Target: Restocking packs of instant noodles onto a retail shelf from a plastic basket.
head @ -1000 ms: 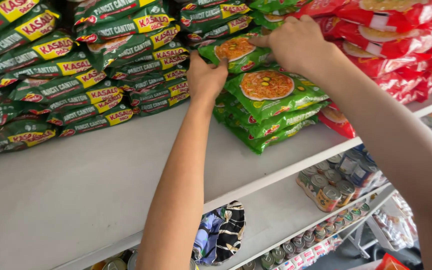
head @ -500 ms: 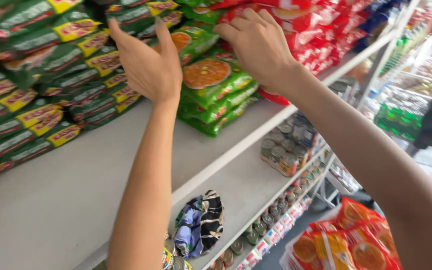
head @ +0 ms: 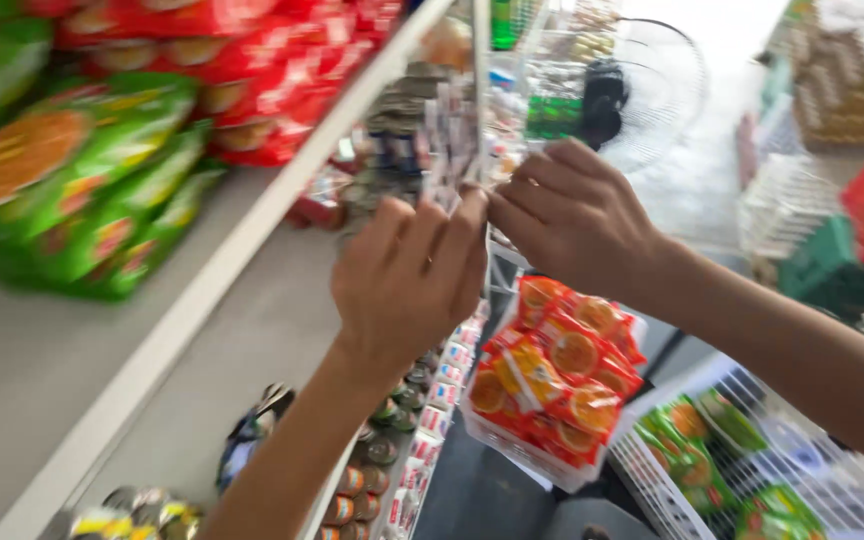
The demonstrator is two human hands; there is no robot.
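Both hands hang in mid-air just off the front edge of the white shelf board (head: 202, 300), close together, fingertips nearly meeting. The left hand (head: 407, 285) shows its back, fingers curled loosely with nothing visible in them; the right hand (head: 577, 220) is likewise half-curled and appears empty, though motion blur keeps me from telling whether either grip pinches something small. Nearest them on the left, lying flat in a leaning stack on the shelf, are the green plastic noodle packets with a round orange picture (head: 72, 190); stacked flat, they likely stay put and show their fronts. Farther along the same shelf lie red plastic packets (head: 242, 70), piled the same way. Below the hands, to the right, a white wire basket (head: 527, 450) holds red-and-yellow noodle packets (head: 552, 375) standing on edge, within easy reach; nearer right, a second white basket (head: 652, 490) carries green packets (head: 692, 450). Small round tins (head: 382, 440) line a lower shelf.
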